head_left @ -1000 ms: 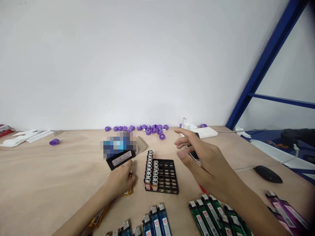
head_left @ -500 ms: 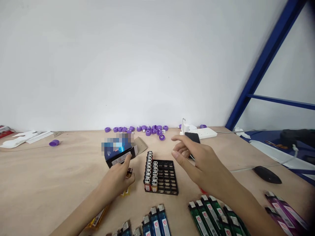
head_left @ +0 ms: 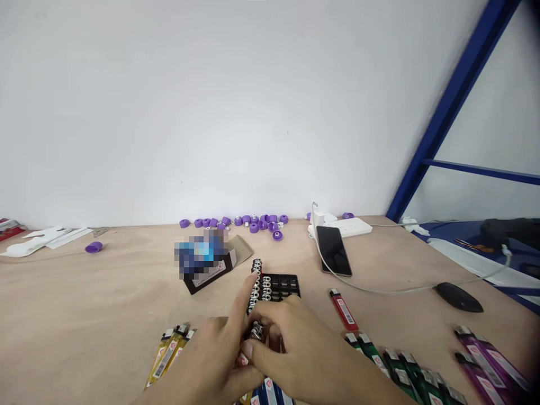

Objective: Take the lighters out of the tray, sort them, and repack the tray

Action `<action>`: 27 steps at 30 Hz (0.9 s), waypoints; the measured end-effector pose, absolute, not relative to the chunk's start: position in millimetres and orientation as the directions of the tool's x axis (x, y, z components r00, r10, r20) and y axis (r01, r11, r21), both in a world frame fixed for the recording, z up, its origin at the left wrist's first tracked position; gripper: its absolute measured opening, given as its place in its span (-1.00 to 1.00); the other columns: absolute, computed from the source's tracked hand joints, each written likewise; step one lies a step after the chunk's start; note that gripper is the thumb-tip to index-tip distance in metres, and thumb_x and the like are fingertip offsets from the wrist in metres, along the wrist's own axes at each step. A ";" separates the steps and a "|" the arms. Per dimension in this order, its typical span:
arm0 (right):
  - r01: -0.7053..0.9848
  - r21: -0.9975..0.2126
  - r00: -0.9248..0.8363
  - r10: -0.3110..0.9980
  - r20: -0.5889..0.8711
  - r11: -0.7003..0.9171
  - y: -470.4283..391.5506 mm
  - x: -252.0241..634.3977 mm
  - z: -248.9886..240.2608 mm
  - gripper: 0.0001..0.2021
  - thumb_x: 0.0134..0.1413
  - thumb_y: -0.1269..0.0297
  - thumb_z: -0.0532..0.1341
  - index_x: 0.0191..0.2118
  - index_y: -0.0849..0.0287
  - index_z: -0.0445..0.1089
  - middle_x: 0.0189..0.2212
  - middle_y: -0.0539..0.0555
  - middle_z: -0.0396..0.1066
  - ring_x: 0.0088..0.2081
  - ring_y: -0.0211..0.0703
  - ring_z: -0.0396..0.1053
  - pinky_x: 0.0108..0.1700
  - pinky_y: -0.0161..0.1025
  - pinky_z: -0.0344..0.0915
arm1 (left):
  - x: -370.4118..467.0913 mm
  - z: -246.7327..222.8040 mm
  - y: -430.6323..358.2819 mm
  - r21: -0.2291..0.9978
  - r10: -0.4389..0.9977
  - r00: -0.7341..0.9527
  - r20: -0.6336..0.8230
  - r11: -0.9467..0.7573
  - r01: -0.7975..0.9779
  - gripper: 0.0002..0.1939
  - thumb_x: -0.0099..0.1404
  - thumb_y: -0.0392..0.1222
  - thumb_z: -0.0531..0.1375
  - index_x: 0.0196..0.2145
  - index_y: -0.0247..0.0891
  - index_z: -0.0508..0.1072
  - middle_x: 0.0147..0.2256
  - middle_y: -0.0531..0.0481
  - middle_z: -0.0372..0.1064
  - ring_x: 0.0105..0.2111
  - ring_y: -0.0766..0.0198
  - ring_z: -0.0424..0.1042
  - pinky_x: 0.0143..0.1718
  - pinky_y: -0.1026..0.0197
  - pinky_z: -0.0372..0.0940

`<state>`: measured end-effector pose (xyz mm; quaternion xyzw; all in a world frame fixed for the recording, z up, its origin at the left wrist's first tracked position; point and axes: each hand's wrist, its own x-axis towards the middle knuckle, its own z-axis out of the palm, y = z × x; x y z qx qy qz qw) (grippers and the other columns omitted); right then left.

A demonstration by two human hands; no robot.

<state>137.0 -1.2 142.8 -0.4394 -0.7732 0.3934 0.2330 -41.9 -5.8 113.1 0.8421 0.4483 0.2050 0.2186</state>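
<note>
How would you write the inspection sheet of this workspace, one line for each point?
Surface: pale wood-look table, no spill seen.
Job's things: black plastic grid tray with upright metal-topped lighters; coloured plastic lighters lying nearby.
Clutter: small purple plastic caps, black rectangular phone, black oval mouse, blue-black cardboard box.
Hands: bare left hand and bare right hand close together by the tray; grip partly hidden.
Cables: thin white cable curves past the phone.
Surroundings: white wall, blue metal frame.

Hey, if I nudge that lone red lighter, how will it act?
The red lighter will probably slide rather than tip, since it lies flat on the table. Its straight, slim casing looks stiff, and its glossy surface may feel a bit slippery.
</note>
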 end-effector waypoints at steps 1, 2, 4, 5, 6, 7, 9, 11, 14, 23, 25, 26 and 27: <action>0.491 -0.819 -0.493 0.870 0.019 0.296 -0.4 136.5 143.7 -0.91 0.07 0.40 0.17 -0.42 0.15 0.40 -0.58 -0.07 0.35 -0.55 -0.31 0.27 -0.54 -0.37 0.11 | -41.6 114.3 -5.2 0.552 0.842 0.511 0.172 -0.512 0.658 0.04 0.14 -0.34 0.10 0.36 -0.03 -0.50 -0.60 0.26 0.30 -0.66 0.26 0.27 -0.58 0.32 0.04; 0.478 -0.831 -0.486 0.874 0.021 0.286 0.8 136.6 145.0 -0.91 0.06 0.41 0.17 -0.42 0.16 0.39 -0.60 -0.08 0.31 -0.56 -0.32 0.25 -0.57 -0.39 0.07 | -41.6 115.2 -4.9 0.551 0.842 0.504 0.193 -0.518 0.654 0.00 0.18 -0.31 0.10 0.37 -0.05 -0.47 -0.60 0.25 0.31 -0.64 0.24 0.29 -0.57 0.31 0.06; 0.417 -0.868 -0.500 0.865 0.027 0.268 3.6 138.8 148.1 -0.90 0.05 0.42 0.15 -0.40 0.16 0.40 -0.62 -0.12 0.26 -0.59 -0.35 0.19 -0.61 -0.41 0.00 | -42.3 116.9 -5.1 0.579 0.854 0.479 0.205 -0.500 0.644 -0.04 0.24 -0.25 0.11 0.37 -0.05 -0.46 -0.55 0.18 0.36 -0.57 0.19 0.37 -0.52 0.27 0.13; 0.380 -0.888 -0.515 0.857 0.030 0.260 5.3 140.6 149.5 -0.89 0.06 0.43 0.14 -0.37 0.15 0.41 -0.61 -0.13 0.25 -0.59 -0.37 0.17 -0.61 -0.41 -0.02 | -42.8 117.8 -5.4 0.617 0.868 0.460 0.187 -0.468 0.633 -0.05 0.27 -0.21 0.13 0.37 -0.03 -0.45 -0.49 0.14 0.40 -0.50 0.15 0.41 -0.48 0.24 0.18; 0.341 -0.906 -0.529 0.848 0.033 0.248 6.9 142.7 150.7 -0.87 0.07 0.44 0.13 -0.33 0.15 0.42 -0.61 -0.13 0.26 -0.59 -0.37 0.18 -0.60 -0.42 -0.02 | -43.3 118.9 -5.8 0.676 0.884 0.440 0.158 -0.421 0.605 -0.06 0.29 -0.16 0.15 0.37 0.00 -0.44 -0.42 0.09 0.43 -0.43 0.12 0.44 -0.42 0.21 0.24; 0.303 -0.924 -0.539 0.842 0.035 0.232 8.6 145.0 151.5 -0.86 0.08 0.44 0.12 -0.30 0.14 0.42 -0.59 -0.13 0.28 -0.58 -0.37 0.22 -0.59 -0.42 0.01 | -43.6 119.9 -6.0 0.754 0.897 0.427 0.114 -0.358 0.551 -0.08 0.31 -0.11 0.17 0.37 0.02 -0.40 -0.36 0.05 0.43 -0.36 0.11 0.46 -0.35 0.16 0.29; 0.222 -0.958 -0.553 0.832 0.033 0.185 11.8 149.3 152.2 -0.86 0.12 0.43 0.13 -0.24 0.14 0.41 -0.53 -0.10 0.36 -0.53 -0.33 0.33 -0.54 -0.42 0.14 | -43.1 121.3 -5.7 0.915 0.890 0.456 0.008 -0.191 0.356 -0.14 0.35 0.03 0.17 0.38 0.01 -0.30 -0.29 0.00 0.41 -0.26 0.09 0.47 -0.21 0.06 0.35; 0.160 -0.978 -0.560 0.828 0.024 0.137 14.2 152.4 152.4 -0.87 0.15 0.41 0.14 -0.20 0.14 0.40 -0.47 -0.06 0.45 -0.50 -0.29 0.42 -0.48 -0.39 0.27 | -40.7 121.0 -4.2 0.994 0.829 0.555 -0.068 0.007 0.112 -0.20 0.37 0.12 0.16 0.37 -0.03 -0.21 -0.28 -0.02 0.40 -0.24 0.10 0.49 -0.19 0.04 0.38; 0.150 -0.977 -0.566 0.823 0.042 0.153 15.5 154.6 154.2 -0.83 0.16 0.43 0.14 -0.16 0.14 0.43 -0.41 -0.03 0.50 -0.46 -0.27 0.47 -0.42 -0.34 0.37 | -35.2 117.6 -1.0 0.968 0.732 0.674 -0.104 0.230 -0.100 -0.26 0.36 0.11 0.20 0.33 -0.09 -0.05 -0.27 -0.07 0.44 -0.33 0.15 0.53 -0.33 0.14 0.41; 0.160 -0.964 -0.560 0.824 0.088 0.212 16.1 152.2 150.0 -0.70 0.19 0.44 0.13 0.03 0.11 0.33 -0.28 0.01 0.53 -0.28 -0.17 0.52 -0.27 -0.27 0.41 | -28.6 115.0 -0.1 0.981 0.809 0.567 -0.156 0.195 -0.009 -0.20 0.26 0.23 0.25 0.25 -0.28 0.09 -0.50 0.11 0.35 -0.68 0.45 0.22 -0.63 0.38 0.13; 0.179 -0.966 -0.502 0.862 0.072 0.185 16.7 148.6 144.5 -0.77 0.19 0.40 0.15 -0.04 0.11 0.33 -0.34 0.00 0.53 -0.33 -0.18 0.52 -0.33 -0.30 0.38 | -27.5 115.5 -1.0 0.983 0.844 0.510 -0.167 0.182 0.019 -0.27 0.23 0.22 0.28 0.17 -0.27 0.19 -0.55 0.20 0.23 -0.68 0.49 0.06 -0.66 0.40 -0.01; 0.195 -0.964 -0.466 0.882 0.071 0.181 16.9 146.7 142.4 -0.82 0.18 0.37 0.17 -0.09 0.12 0.34 -0.39 -0.02 0.52 -0.37 -0.19 0.51 -0.37 -0.33 0.36 | -26.7 115.8 -1.3 0.985 0.858 0.487 -0.162 0.174 0.021 -0.30 0.22 0.21 0.30 0.13 -0.26 0.22 -0.55 0.22 0.17 -0.66 0.49 0.01 -0.66 0.40 -0.05; 0.206 -0.962 -0.434 0.898 0.075 0.181 17.0 145.2 141.3 -0.86 0.17 0.35 0.19 -0.14 0.13 0.36 -0.44 -0.04 0.51 -0.40 -0.21 0.50 -0.41 -0.35 0.33 | -26.1 116.0 -1.6 0.987 0.869 0.472 -0.147 0.159 0.015 -0.34 0.21 0.20 0.31 0.10 -0.24 0.25 -0.54 0.23 0.13 -0.64 0.48 -0.01 -0.65 0.40 -0.07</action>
